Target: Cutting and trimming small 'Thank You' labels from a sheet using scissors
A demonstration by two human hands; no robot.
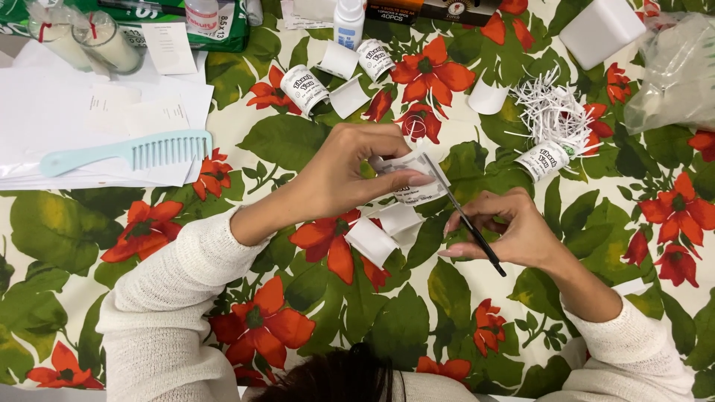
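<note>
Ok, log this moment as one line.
left hand: holds curled paper label | right hand: holds thin black tool, tip at label | surface: floral tablecloth

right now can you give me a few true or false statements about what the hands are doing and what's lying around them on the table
1. The left hand holds a curled strip of white paper. True.
2. The right hand holds a pencil. False: it holds a thin dark tool that looks like small scissors, its tip at the paper strip.
3. A light blue comb lies on white paper sheets near the left hand's side. True.
4. The tablecloth is plain white. False: it has red flowers and green leaves.
5. A pile of white shredded paper lies beyond the right hand. True.
6. The comb lies in the shredded paper. False: they lie far apart.
</note>
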